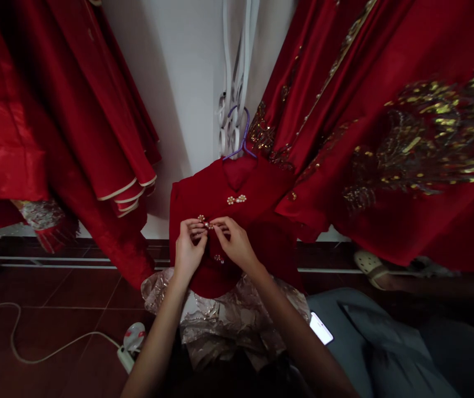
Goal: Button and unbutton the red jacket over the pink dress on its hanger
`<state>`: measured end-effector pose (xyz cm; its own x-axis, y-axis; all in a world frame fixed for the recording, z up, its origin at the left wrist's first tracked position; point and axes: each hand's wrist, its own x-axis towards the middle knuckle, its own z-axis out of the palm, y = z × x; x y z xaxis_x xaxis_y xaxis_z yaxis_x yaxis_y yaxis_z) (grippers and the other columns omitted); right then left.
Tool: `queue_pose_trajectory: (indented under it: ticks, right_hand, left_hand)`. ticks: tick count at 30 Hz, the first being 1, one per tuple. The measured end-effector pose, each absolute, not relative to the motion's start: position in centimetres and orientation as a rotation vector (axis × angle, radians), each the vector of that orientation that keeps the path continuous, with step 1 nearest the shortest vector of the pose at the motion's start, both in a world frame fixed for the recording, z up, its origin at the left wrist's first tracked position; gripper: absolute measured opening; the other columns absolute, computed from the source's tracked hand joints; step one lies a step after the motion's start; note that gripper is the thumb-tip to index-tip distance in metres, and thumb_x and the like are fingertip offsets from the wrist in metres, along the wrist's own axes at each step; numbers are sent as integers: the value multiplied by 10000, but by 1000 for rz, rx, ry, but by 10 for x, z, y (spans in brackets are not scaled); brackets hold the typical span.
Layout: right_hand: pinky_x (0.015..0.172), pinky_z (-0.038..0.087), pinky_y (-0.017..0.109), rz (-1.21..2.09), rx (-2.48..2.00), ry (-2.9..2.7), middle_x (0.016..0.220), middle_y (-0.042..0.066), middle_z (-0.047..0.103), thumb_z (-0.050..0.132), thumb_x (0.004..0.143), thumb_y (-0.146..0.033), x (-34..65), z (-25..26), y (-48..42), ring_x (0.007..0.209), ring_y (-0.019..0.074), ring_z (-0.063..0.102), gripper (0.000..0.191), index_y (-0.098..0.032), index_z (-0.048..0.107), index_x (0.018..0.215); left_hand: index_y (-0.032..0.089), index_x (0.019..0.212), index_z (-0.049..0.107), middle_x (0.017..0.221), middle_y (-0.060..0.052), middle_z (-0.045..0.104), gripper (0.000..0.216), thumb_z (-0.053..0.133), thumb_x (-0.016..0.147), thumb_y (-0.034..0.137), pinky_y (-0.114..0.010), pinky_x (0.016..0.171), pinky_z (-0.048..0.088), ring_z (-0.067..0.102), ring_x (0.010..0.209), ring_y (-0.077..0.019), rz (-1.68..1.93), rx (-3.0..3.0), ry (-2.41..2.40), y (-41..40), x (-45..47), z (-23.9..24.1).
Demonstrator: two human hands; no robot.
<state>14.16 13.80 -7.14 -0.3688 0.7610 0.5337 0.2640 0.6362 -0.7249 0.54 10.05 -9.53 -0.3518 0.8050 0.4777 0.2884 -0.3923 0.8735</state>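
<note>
Nearest the camera, two bare forearms reach forward from the bottom edge. To their right lies grey fabric [386, 342] with a lit phone [321, 328] resting on it. To their left, on the dark red tiled floor [54, 309], a white cable [21, 342] curls toward a small white device [131, 342].

Just beyond the forearms, a crumpled pale gold skirt [228, 320] spreads under a small red jacket [220, 204]. The left hand [189, 246] and right hand [232, 240] meet at the front of this jacket, fingers curled in and pinching a pearl-like clasp [206, 223] between them. Both hands are nearly closed on the clasp and the cloth around it. A second pearl clasp [236, 199] sits just above, near the collar, already joined.

The jacket hangs on a purple hanger [241, 138] hooked to a white ornamental rack [232, 83] against a white wall [179, 83].

Farther out, long red garments [75, 110] with cream trim hang at the left. At the right hangs a red gown with gold embroidery [427, 127], and below it a foot in a pale perforated shoe [372, 268] shows.
</note>
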Motion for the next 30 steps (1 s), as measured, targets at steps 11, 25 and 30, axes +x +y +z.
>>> queue_pose_trajectory:
  ticks: [11, 25, 30]
  right_hand:
    - [756, 472, 297, 643, -1246, -2149, 926, 56, 633, 506, 840, -223, 216, -92, 111, 829, 157, 603, 178, -191, 581, 999]
    - [586, 422, 246, 711, -1441, -2109, 644, 3, 619, 625, 703, -154, 201, -128, 123, 604, 146, 591, 177, -175, 585, 875]
    - [582, 424, 232, 783, -1390, -2110, 645, -6, 616, 621, 689, -154, 202, -123, 123, 613, 138, 598, 183, -177, 566, 862]
  left_hand:
    - [216, 993, 465, 1011, -53, 519, 200, 536, 806, 204, -334, 749, 499, 538, 960, -219, 1035, 1926, 2048, 37, 45, -122]
    - [207, 1036, 451, 928, -29, 616, 237, 540, 817, 189, -239, 600, 442, 614, 805, -166, 1241, 1908, 2069, 66, 54, -155]
    - [205, 1093, 491, 890, -17, 604, 276, 537, 821, 195, -226, 628, 448, 601, 784, -145, 1362, 1901, 1999, 65, 52, -160]
